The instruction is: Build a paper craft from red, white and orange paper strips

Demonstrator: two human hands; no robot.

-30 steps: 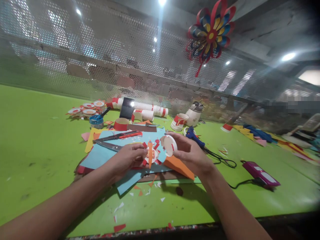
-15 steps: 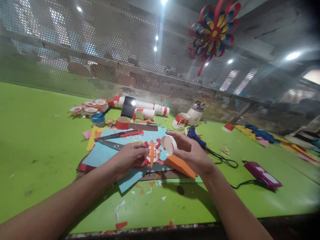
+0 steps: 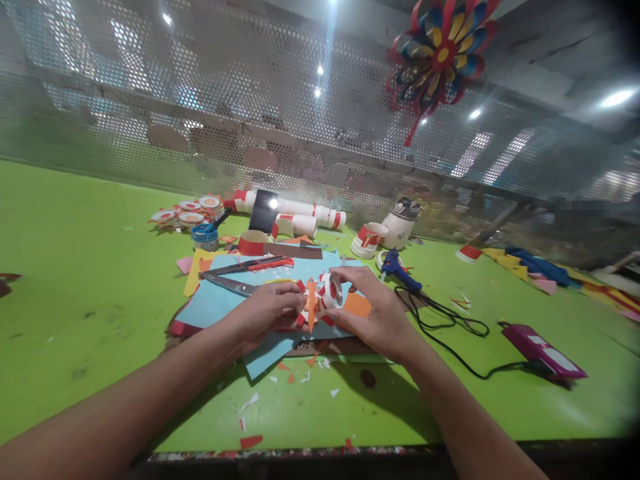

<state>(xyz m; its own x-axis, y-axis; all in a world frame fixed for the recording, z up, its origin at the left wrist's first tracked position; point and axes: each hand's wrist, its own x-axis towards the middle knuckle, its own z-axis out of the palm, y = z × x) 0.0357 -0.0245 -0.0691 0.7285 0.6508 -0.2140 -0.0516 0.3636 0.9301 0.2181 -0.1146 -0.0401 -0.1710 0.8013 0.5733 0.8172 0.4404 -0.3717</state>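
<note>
Between the fingers of my left hand (image 3: 270,310) is a small paper ornament (image 3: 311,305) with an orange pointed strip and red tabs round a white disc. My right hand (image 3: 377,313) pinches a white paper ring (image 3: 332,291) between thumb and fingers, close against the ornament's right side. Whether the two touch, I cannot tell. Beneath both hands lie light blue paper sheets (image 3: 197,310). Red-handled scissors (image 3: 270,264) rest on the sheets behind my left hand. Right of my right hand sits a blue glue gun (image 3: 400,270) with a black cord.
A purple power strip (image 3: 543,350) lies at right. Behind stand a blue paint jar (image 3: 205,236), a red-and-white paper cup (image 3: 369,240), a white container (image 3: 401,223) and white tubes (image 3: 300,210). Similar finished-looking discs (image 3: 190,212) sit at back left. Paper scraps (image 3: 251,441) litter the green table's front.
My right hand has turned the white ring, which no longer shows its flat face, and brought it nearer the ornament. The view has shifted slightly, moving the scene rightward.
</note>
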